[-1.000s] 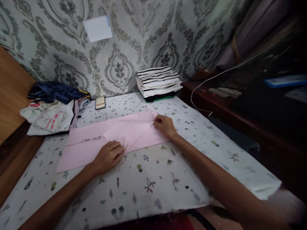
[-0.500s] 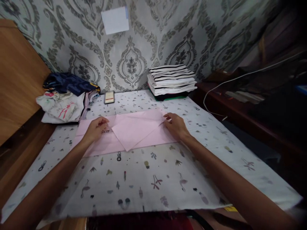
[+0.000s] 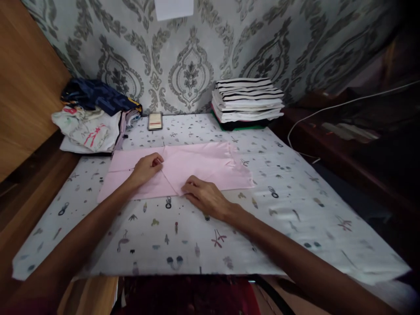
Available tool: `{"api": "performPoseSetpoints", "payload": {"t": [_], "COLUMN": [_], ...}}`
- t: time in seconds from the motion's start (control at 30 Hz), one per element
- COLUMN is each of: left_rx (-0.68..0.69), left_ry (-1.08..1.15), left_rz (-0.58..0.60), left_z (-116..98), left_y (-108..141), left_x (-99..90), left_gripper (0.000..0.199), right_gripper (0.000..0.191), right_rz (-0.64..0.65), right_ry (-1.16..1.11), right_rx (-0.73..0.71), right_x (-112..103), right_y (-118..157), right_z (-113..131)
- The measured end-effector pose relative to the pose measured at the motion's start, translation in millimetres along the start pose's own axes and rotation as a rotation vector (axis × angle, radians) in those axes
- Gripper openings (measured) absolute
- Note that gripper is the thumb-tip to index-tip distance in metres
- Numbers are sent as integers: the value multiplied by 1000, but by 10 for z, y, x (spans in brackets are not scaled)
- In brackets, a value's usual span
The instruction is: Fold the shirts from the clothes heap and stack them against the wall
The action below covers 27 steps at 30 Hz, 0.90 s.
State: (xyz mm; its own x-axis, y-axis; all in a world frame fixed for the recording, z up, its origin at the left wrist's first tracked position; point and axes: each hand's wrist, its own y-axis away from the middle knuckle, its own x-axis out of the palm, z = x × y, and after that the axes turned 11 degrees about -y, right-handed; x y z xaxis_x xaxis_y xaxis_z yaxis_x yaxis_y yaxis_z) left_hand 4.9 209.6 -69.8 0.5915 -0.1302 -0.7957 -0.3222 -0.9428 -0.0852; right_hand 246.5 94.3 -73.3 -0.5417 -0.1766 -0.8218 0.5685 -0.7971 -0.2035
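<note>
A pink garment (image 3: 203, 159) lies flat in a long folded strip across the patterned white cloth, its right end slightly wrinkled. My left hand (image 3: 148, 168) rests on its left half, with fingers curled together near a fold line; what they pinch, if anything, is too small to make out. At the garment's near edge, my right hand (image 3: 205, 196) has its fingertips pressed together on the lower corner of a folded flap.
Folded striped and white clothes (image 3: 247, 103) are stacked at the back right. Another clothes pile (image 3: 95, 127) sits at the back left beside a wooden panel (image 3: 29, 78). A small framed card (image 3: 155, 121) stands near the wall. A white cable (image 3: 344, 100) runs at the right.
My right hand has moved left and nearer, from the garment's right part to its near edge. The flap now lies opened out to the right. My left hand has shifted slightly right.
</note>
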Motion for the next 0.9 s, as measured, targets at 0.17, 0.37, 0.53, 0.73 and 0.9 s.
{"api": "performPoseSetpoints", "payload": {"t": [0.17, 0.37, 0.53, 0.73, 0.9], "left_rx": [-28, -54, -70, 13, 311], "left_ry": [157, 196, -4, -185, -402], "left_rz": [-71, -130, -188, -235, -297], "left_z": [95, 120, 102, 3, -239], "left_y": [-44, -70, -44, 49, 226], "left_x": [59, 89, 124, 89, 84], "left_gripper": [17, 14, 12, 14, 31], "right_gripper": [22, 25, 26, 26, 38], "right_rz": [-112, -132, -118, -142, -373], "right_ry": [-128, -143, -106, -106, -74], "right_rx": [16, 31, 7, -23, 34], "right_x": [114, 147, 144, 119, -22], "right_y": [23, 8, 11, 45, 29], "right_z": [-60, -54, -36, 12, -21]}}
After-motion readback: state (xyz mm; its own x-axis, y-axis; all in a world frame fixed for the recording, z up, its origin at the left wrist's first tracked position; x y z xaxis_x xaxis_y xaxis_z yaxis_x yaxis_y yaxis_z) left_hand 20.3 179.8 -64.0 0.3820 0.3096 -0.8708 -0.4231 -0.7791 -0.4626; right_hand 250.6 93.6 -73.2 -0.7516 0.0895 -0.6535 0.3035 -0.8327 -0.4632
